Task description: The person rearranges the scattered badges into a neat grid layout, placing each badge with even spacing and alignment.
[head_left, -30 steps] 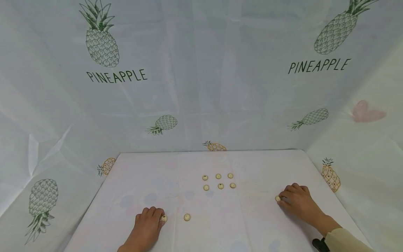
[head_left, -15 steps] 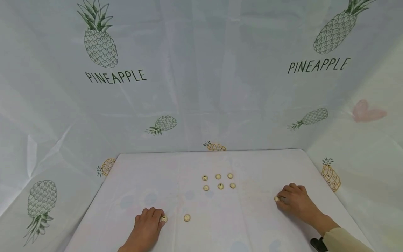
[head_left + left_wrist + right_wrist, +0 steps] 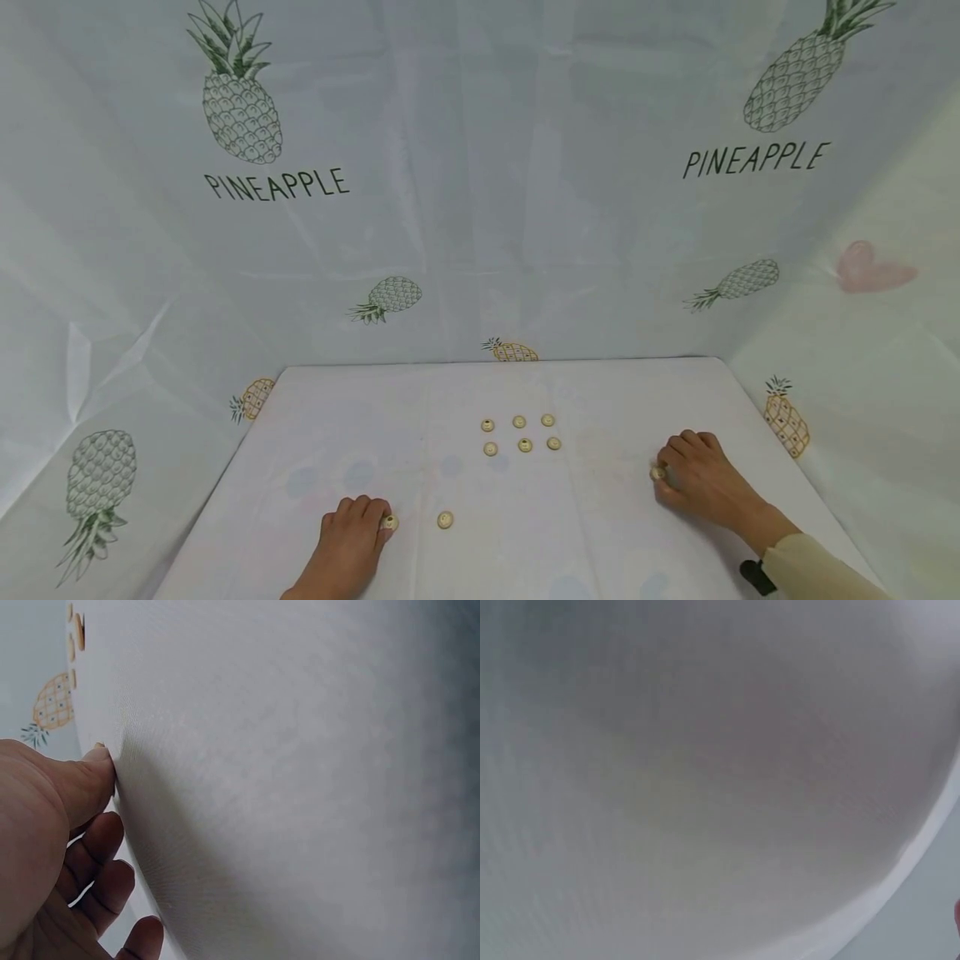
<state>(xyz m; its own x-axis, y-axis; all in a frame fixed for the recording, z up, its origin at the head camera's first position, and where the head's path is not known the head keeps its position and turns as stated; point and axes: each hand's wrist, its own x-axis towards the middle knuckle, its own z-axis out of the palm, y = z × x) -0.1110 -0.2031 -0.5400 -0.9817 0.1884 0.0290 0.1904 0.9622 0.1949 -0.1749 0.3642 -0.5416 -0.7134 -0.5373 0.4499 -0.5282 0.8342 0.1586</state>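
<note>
In the head view my left hand [image 3: 347, 542] is at the front left of the white table, gripping a small round pale-yellow disc [image 3: 390, 522] at its edge between thumb and fingers. The left wrist view shows the thumb [image 3: 88, 780] bent toward the table, with a sliver of disc at its tip. Over on the right, my right hand [image 3: 701, 479] pinches another pale-yellow disc [image 3: 657, 472], partly covered by the fingers. A third loose disc [image 3: 446, 520] lies just right of my left hand. Only a bit of fingertip [image 3: 958, 916] enters the right wrist view.
Toward the back middle, several similar discs lie in two short rows, among them a front-row disc [image 3: 525, 445] with a dark mark. The white table [image 3: 615, 400] ends at a pineapple-print cloth [image 3: 480, 208] hanging behind and at both sides. A dark strap [image 3: 757, 577] is at the right sleeve.
My right hand has shifted slightly left, carrying its disc along, and its fingers have turned a little. The left hand and the loose discs stay where they were.
</note>
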